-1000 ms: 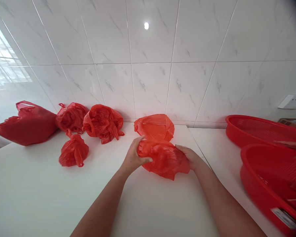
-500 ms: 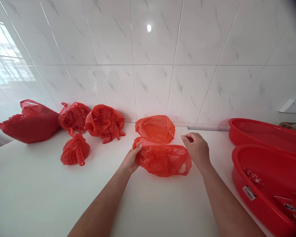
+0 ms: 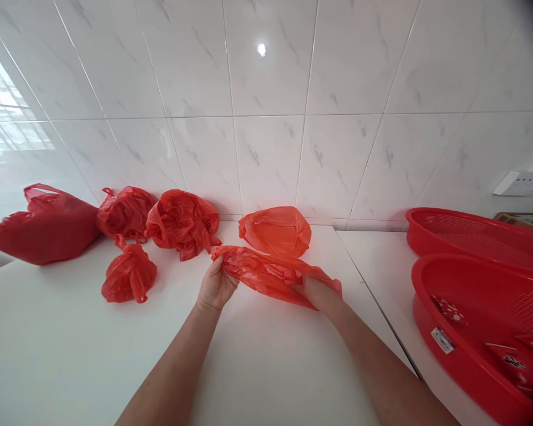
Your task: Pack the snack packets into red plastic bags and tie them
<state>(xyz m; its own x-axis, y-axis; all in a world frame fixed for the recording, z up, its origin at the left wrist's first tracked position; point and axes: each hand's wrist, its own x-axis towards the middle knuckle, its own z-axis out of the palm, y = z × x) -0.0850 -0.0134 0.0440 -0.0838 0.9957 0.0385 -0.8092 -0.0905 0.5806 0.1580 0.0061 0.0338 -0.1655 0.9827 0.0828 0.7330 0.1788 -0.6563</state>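
A thin red plastic bag (image 3: pixel 257 278) is stretched sideways between my hands above the white table. My left hand (image 3: pixel 217 285) pinches its left end, thumb on top. At the other end, my right hand (image 3: pixel 318 294) reaches into the bag's mouth; the plastic covers its fingers, so their pose is hidden. Just behind lies a second red plastic bag (image 3: pixel 278 231), spread with its mouth open. To the left of my left hand sits a small knotted red bag (image 3: pixel 129 277).
Along the tiled wall at left stand a crumpled red bag (image 3: pixel 184 222), another bunched bag (image 3: pixel 127 210) and a large full bag (image 3: pixel 53 228). Two red plastic baskets (image 3: pixel 426 296) fill the right side, the nearer holding red packets (image 3: pixel 510 361). A gap (image 3: pixel 400 340) separates two tabletops.
My right hand has moved from beside the bag into its mouth. My left hand has shifted left with its end, and the bag is now drawn out longer and flatter.
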